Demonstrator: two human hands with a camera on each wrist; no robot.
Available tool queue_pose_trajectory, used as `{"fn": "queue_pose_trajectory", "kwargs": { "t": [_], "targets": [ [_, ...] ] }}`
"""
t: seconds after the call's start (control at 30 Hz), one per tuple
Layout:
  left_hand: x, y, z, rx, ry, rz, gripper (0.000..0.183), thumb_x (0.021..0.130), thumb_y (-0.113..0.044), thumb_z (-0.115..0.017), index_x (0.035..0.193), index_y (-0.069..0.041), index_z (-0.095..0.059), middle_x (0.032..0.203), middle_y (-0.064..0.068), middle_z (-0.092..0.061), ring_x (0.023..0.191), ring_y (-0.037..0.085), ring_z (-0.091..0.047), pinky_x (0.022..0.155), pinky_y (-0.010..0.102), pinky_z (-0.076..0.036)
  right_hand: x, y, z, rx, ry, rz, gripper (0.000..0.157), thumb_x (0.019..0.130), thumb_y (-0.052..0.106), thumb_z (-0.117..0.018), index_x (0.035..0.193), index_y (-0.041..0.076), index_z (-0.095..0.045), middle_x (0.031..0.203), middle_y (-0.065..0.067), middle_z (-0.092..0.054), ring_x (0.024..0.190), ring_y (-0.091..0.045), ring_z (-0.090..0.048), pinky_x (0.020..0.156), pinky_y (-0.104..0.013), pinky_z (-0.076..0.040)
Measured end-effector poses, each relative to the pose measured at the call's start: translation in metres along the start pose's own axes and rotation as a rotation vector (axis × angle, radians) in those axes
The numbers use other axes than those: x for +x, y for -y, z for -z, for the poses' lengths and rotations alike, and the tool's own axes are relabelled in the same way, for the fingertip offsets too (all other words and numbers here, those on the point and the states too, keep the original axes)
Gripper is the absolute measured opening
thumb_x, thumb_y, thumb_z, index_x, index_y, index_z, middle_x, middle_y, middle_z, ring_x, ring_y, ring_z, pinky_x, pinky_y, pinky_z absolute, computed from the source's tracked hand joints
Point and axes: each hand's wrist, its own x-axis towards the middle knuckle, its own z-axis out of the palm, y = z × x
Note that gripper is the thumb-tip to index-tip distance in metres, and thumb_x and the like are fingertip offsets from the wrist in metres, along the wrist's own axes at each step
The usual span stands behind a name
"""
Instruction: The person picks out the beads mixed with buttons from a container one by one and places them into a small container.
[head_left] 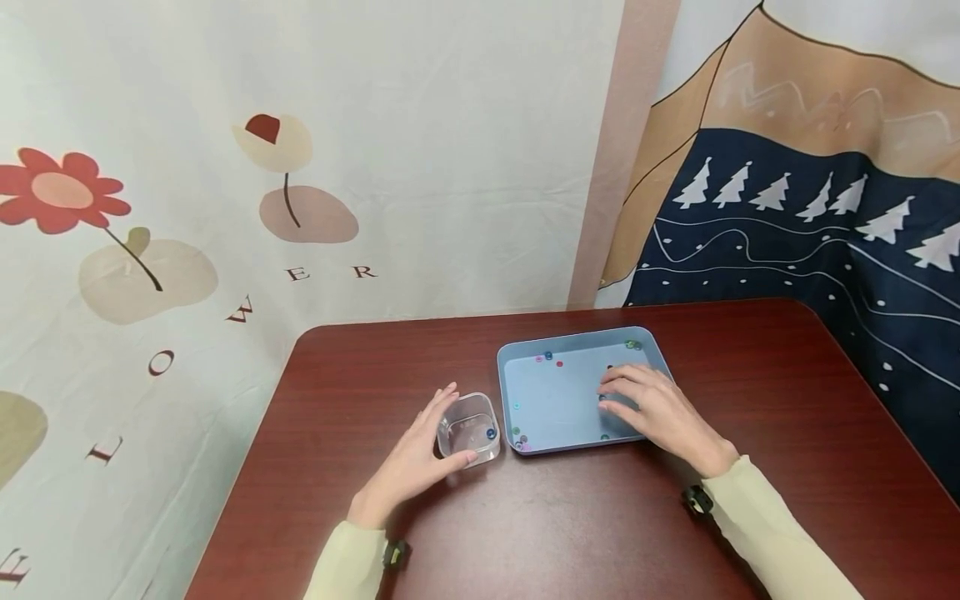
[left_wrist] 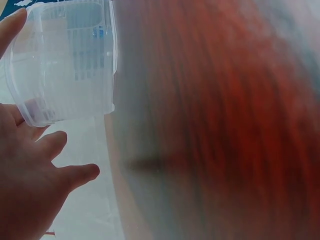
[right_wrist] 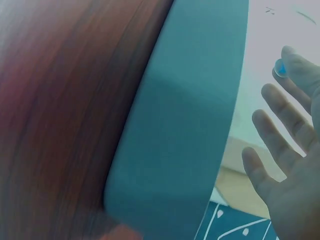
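Note:
My left hand (head_left: 412,454) holds a small clear plastic box (head_left: 471,417) on the table, thumb at the near side and fingers around the far left. In the left wrist view the box (left_wrist: 65,60) sits between thumb and fingers, and other fingers stand away from it. One blue bead (head_left: 491,433) lies inside the box. Over the right part of the blue tray (head_left: 555,417), my right hand (head_left: 660,412) pinches a small round blue bead (right_wrist: 281,68) between thumb and index finger; its other fingers are spread.
Small coloured beads are scattered in the tray: green ones (head_left: 632,343) at the far right, a red one (head_left: 559,364) near the back, and several at the near left corner. The tray stands just right of the box on a dark red-brown table (head_left: 540,533). Printed cloth (head_left: 465,167) hangs behind.

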Motion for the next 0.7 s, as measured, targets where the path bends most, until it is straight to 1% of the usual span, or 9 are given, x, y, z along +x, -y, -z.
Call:
{"fn": "queue_pose_trajectory", "kwargs": {
  "t": [0.1, 0.17, 0.33, 0.43, 0.57, 0.7],
  "targets": [
    [0.001, 0.001, 0.000, 0.033, -0.008, -0.034, 0.099, 0.086, -0.062, -0.076, 0.162, -0.014, -0.034, 0.171, -0.008, -0.023, 0.158, 0.029, -0.018, 0.123, 0.062, -0.022, 0.002, 0.007, -0.004, 0.020, -0.030, 0.017, 0.022, 0.085, 0.017, -0.086, 0.105, 0.014, -0.079, 0.115, 0.002, -0.069, 0.112, -0.021, -0.061, 0.095, -0.048, -0.052],
    [0.001, 0.001, 0.000, 0.062, -0.014, -0.057, 0.100, 0.087, -0.062, -0.076, 0.162, -0.012, -0.033, 0.171, -0.005, -0.024, 0.158, 0.029, -0.018, 0.124, 0.061, -0.019, 0.004, 0.012, -0.007, 0.038, -0.039, 0.024, 0.020, 0.087, 0.019, -0.085, 0.106, 0.017, -0.079, 0.115, 0.005, -0.069, 0.112, -0.019, -0.061, 0.097, -0.045, -0.051],
    [0.002, 0.003, 0.001, 0.146, -0.020, -0.096, 0.102, 0.088, -0.061, -0.074, 0.163, -0.007, -0.031, 0.171, 0.000, -0.024, 0.158, 0.026, -0.018, 0.124, 0.062, -0.019, 0.011, 0.026, -0.015, 0.090, -0.069, 0.051, 0.022, 0.088, 0.019, -0.084, 0.108, 0.020, -0.078, 0.118, 0.006, -0.069, 0.113, -0.017, -0.062, 0.099, -0.044, -0.050],
    [0.003, 0.004, 0.001, 0.181, -0.017, -0.111, 0.103, 0.088, -0.062, -0.073, 0.163, -0.005, -0.030, 0.171, 0.002, -0.023, 0.158, 0.026, -0.018, 0.124, 0.062, -0.019, 0.017, 0.034, -0.019, 0.115, -0.087, 0.074, 0.023, 0.087, 0.018, -0.085, 0.109, 0.020, -0.078, 0.118, 0.006, -0.069, 0.113, -0.017, -0.062, 0.098, -0.044, -0.050],
    [0.003, 0.004, 0.000, 0.196, -0.017, -0.117, 0.105, 0.088, -0.063, -0.073, 0.163, -0.005, -0.029, 0.171, 0.003, -0.023, 0.157, 0.028, -0.019, 0.124, 0.061, -0.019, 0.024, 0.043, -0.023, 0.139, -0.085, 0.090, 0.022, 0.087, 0.019, -0.085, 0.109, 0.019, -0.079, 0.118, 0.007, -0.070, 0.115, -0.017, -0.062, 0.098, -0.044, -0.051],
    [0.003, 0.003, 0.001, 0.191, -0.020, -0.115, 0.105, 0.088, -0.062, -0.074, 0.163, -0.005, -0.029, 0.171, 0.003, -0.024, 0.157, 0.027, -0.019, 0.124, 0.061, -0.019, 0.033, 0.052, -0.029, 0.149, -0.090, 0.119, 0.021, 0.088, 0.020, -0.084, 0.109, 0.018, -0.079, 0.117, 0.006, -0.070, 0.117, -0.018, -0.062, 0.101, -0.045, -0.050]
  ]
}}
